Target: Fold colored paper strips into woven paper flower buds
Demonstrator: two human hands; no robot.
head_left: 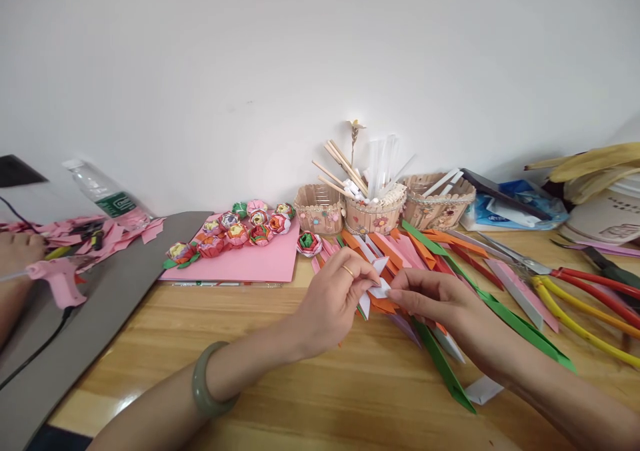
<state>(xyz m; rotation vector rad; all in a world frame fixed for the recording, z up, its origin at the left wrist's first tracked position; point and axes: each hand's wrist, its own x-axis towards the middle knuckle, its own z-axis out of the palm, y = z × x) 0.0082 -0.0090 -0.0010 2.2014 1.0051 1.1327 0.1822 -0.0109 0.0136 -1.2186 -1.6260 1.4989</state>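
Between my hands is a small folded white paper piece point(381, 289), pinched from both sides above the table. My left hand point(337, 297), with a ring on one finger, grips its left end between thumb and fingertips. On its right end, the thumb and forefinger of my right hand point(445, 304) are closed. Beneath and behind both hands spreads a pile of folded paper strips, among them green strips point(443, 364) and orange strips point(390, 254). A loose white strip point(483, 389) lies near my right wrist. Fingers partly hide the held paper.
Finished paper flowers point(237, 234) rest on pink paper point(270, 261). Three decorated baskets point(375, 219) stand against the wall, with sticks and tubes. Scissors point(530, 261) and yellow-handled pliers point(565, 314) lie right. At left are a pink glue gun point(57, 281), a bottle point(107, 194) and another person's hand point(20, 254).
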